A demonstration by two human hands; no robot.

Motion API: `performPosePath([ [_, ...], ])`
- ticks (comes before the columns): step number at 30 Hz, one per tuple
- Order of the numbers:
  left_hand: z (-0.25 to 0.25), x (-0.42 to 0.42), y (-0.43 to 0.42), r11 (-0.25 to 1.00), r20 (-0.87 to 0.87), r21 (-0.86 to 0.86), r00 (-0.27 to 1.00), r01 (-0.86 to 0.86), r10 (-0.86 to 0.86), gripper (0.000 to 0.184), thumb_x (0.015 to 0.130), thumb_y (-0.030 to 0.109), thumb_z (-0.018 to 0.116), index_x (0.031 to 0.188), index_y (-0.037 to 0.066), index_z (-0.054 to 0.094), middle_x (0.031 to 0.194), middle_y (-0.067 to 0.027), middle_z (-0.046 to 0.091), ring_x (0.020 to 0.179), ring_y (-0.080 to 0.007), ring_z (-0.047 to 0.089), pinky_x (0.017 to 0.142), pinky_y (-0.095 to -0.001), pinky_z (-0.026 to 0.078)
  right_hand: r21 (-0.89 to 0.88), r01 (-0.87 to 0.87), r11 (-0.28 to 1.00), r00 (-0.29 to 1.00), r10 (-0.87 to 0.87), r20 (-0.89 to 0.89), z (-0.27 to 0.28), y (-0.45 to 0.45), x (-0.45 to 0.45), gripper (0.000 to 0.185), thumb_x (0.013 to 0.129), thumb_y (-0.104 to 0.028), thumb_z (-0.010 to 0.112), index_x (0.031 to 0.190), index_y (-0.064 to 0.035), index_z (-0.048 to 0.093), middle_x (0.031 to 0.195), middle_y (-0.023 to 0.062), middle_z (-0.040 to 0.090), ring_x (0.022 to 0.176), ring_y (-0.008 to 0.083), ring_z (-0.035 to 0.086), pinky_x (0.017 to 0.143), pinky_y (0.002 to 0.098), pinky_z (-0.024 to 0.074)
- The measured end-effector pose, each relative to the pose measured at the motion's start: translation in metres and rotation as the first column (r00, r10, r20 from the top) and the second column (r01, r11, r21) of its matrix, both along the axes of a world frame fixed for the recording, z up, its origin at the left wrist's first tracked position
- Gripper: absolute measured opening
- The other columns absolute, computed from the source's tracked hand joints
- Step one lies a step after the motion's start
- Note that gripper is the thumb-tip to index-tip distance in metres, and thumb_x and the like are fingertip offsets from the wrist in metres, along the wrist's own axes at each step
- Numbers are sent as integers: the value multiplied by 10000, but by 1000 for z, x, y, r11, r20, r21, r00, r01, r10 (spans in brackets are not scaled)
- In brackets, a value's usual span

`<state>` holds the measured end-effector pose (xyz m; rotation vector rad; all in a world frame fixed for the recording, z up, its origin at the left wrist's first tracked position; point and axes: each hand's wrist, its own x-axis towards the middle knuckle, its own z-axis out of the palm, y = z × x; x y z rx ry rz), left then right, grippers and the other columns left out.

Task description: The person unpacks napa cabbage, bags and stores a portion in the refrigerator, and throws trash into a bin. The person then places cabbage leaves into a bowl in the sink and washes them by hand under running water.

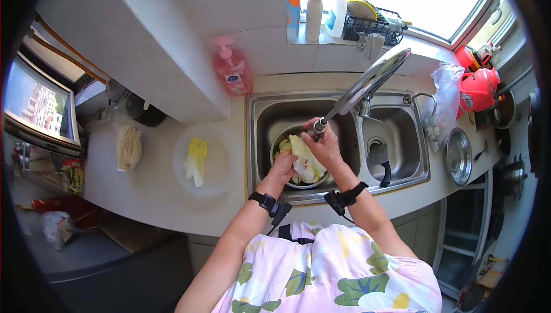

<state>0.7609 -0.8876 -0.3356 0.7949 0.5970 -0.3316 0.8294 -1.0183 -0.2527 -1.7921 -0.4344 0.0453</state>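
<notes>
Pale yellow-green napa cabbage leaves [313, 170] lie in a round metal bowl [303, 186] in the left sink basin. My left hand [283, 168] is closed on the edge of one cabbage leaf over the bowl. Just above the leaves, my right hand [327, 148] has its fingers curled around the end of the faucet [348, 99]. The spout's tip partly covers those fingers. Whether water is running cannot be made out.
A cleaver [380, 155] rests in the right basin [396, 123]. On the counter are a yellow glove-like item or leaf [196, 161], pale noodle-like strands [128, 148], a pink soap bottle [232, 72], a metal basin [458, 155] and a plastic bag [443, 103].
</notes>
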Motion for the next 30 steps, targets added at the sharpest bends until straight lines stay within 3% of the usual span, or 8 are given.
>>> performPosePath([
  [11, 28, 10, -4, 951, -11, 306, 998, 55, -54, 195, 948, 250, 528, 1016, 70, 562, 761, -39, 590, 489, -102, 516, 397, -257, 464, 148, 148, 978, 989, -147, -20, 42, -8, -5, 431, 769, -39, 728, 1133, -30, 499, 909, -4, 608, 714, 30, 510, 656, 212, 457],
  [15, 23, 10, -3, 931, -88, 347, 992, 114, -89, 225, 958, 272, 516, 1015, 61, 567, 783, -46, 598, 521, -111, 547, 418, -251, 461, 235, 165, 958, 986, -161, -34, 21, -9, -12, 420, 772, -57, 731, 1128, -31, 510, 915, 18, 590, 762, 55, 539, 686, 230, 475],
  [18, 10, 15, -14, 973, 114, 215, 991, -89, 66, 228, 947, 220, 536, 1084, 41, 564, 898, -39, 622, 697, -125, 608, 603, -250, 521, 237, 232, 943, 964, -191, -183, -20, -15, -19, 404, 779, -111, 743, 1106, -21, 523, 943, 46, 591, 807, 94, 574, 717, 256, 492],
  [20, 15, 17, -19, 979, 370, -59, 907, -193, 201, 296, 922, 127, 554, 1198, 25, 525, 1048, -60, 609, 911, -166, 618, 796, -277, 509, -125, 194, 973, 879, -229, -418, -37, -19, -29, 404, 787, -165, 749, 1088, -14, 526, 965, 63, 593, 837, 124, 599, 737, 273, 503],
  [24, 16, 13, -22, 994, 391, -62, 914, -92, 109, 389, 893, 51, 560, 1271, 21, 475, 1144, -71, 580, 1044, -178, 581, 903, -294, 467, 65, 89, 994, 837, -39, -546, -65, -25, -33, 263, 836, -176, 691, 1018, -43, 556, 836, 18, 595, 715, 85, 566, 607, 239, 484],
  [27, 12, 13, -28, 997, 296, 78, 955, -27, 3, 325, 900, 84, 575, 1215, 15, 531, 1102, -61, 612, 979, -145, 601, 847, -276, 483, 101, 146, 984, 832, -67, -551, -68, -25, -29, 184, 878, -188, 638, 964, -43, 563, 717, -11, 561, 585, 57, 516, 490, 218, 430],
  [29, 13, 12, -31, 876, 186, 480, 981, -49, -47, 239, 914, 140, 588, 1115, 12, 602, 1000, -42, 653, 847, -106, 611, 744, -266, 492, 28, 138, 990, 828, -99, -552, -64, -26, -31, 179, 889, -193, 625, 953, -39, 561, 692, -12, 550, 554, 54, 506, 470, 215, 420],
  [30, 13, 12, -29, 876, 185, 479, 982, -48, -47, 239, 914, 140, 588, 1115, 12, 602, 1000, -42, 653, 847, -106, 611, 744, -266, 492, 2, 113, 994, 834, -94, -543, -62, -25, -33, 162, 890, -184, 610, 935, -37, 561, 677, -10, 543, 536, 53, 498, 462, 221, 419],
])
